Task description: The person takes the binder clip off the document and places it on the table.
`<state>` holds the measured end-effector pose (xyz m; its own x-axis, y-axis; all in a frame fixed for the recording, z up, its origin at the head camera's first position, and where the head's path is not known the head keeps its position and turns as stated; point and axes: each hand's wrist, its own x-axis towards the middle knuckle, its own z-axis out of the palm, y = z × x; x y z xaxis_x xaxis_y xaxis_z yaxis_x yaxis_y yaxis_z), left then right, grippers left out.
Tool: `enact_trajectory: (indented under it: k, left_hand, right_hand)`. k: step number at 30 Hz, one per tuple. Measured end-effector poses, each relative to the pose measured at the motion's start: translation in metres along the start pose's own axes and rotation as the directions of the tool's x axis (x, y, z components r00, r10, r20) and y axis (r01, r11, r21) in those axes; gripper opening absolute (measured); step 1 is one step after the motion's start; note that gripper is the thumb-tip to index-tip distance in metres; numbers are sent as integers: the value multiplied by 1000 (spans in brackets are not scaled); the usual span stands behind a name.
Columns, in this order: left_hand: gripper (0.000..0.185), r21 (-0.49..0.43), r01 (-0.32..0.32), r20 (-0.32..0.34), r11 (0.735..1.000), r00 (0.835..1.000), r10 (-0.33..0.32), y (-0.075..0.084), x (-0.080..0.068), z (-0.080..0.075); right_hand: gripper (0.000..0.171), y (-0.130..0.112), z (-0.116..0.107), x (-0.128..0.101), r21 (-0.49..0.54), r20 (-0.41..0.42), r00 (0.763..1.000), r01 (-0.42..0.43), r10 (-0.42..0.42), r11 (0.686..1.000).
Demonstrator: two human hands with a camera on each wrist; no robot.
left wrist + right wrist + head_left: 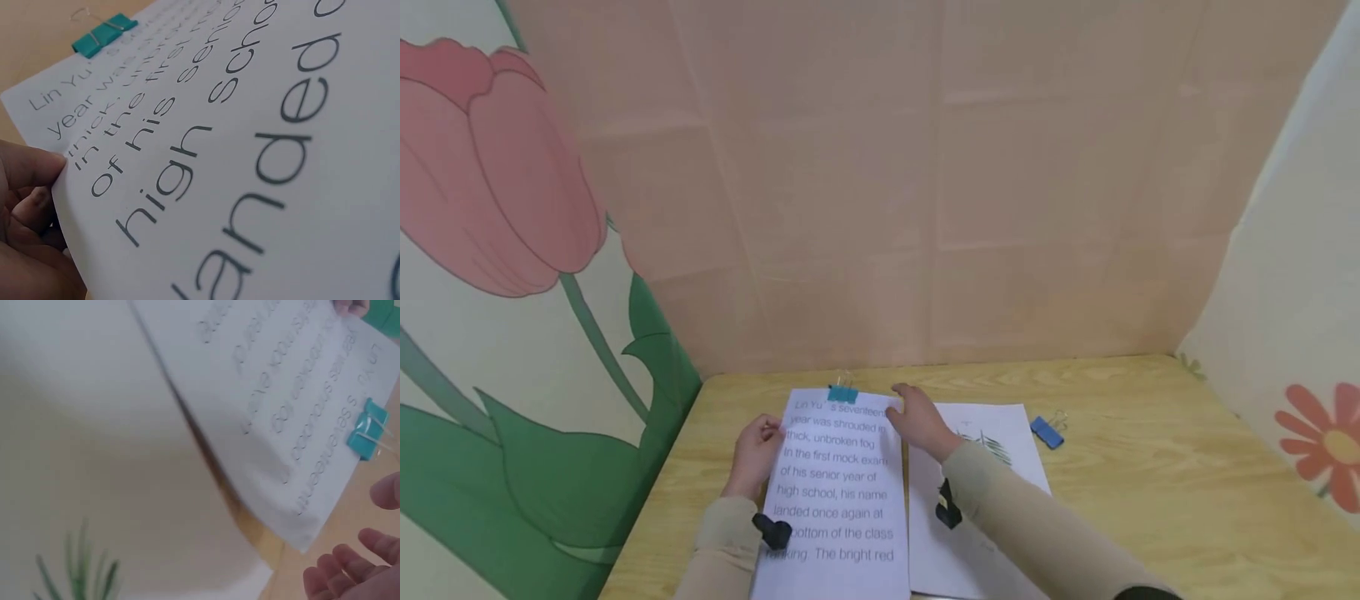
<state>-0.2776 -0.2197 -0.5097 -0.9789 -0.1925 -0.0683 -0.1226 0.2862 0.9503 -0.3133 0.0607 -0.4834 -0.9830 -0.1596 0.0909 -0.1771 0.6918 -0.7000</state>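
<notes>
A sheet of paper with large printed text lies before me, a teal binder clip fastened on its top edge. My left hand pinches the sheet's left edge; in the left wrist view the thumb lies on the paper and the curled fingers are partly hidden beneath. At the upper right corner, my right hand hovers with its fingers apart. In the right wrist view that hand holds nothing, and a gap separates it from the paper's corner.
Right of the text sheet lies another white sheet with a green leaf picture, partly covered by my right forearm. A blue binder clip lies on the wooden table beyond it. A pinkish cloth hangs behind the table.
</notes>
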Motion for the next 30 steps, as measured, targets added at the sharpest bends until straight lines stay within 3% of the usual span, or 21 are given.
enact_trajectory:
  k: [5,18,24,30]
  left_hand:
    - [12,-15,-15,-7,1000,1000,15,0,-1,4]
    - [11,39,-35,10,999,999,35,15,-6,18]
    - [11,32,-39,11,999,999,38,17,-8,22]
    - [11,29,-37,8,999,999,37,18,-8,24]
  right_hand:
    - [51,-14,-3,4,0,15,998,63,-63,998]
    - [52,-28,-7,8,7,13,994,108,-108,994]
    - [48,-31,-9,9,15,13,993,113,-113,993]
    - [43,-31,-9,9,48,71,994,82,-85,996]
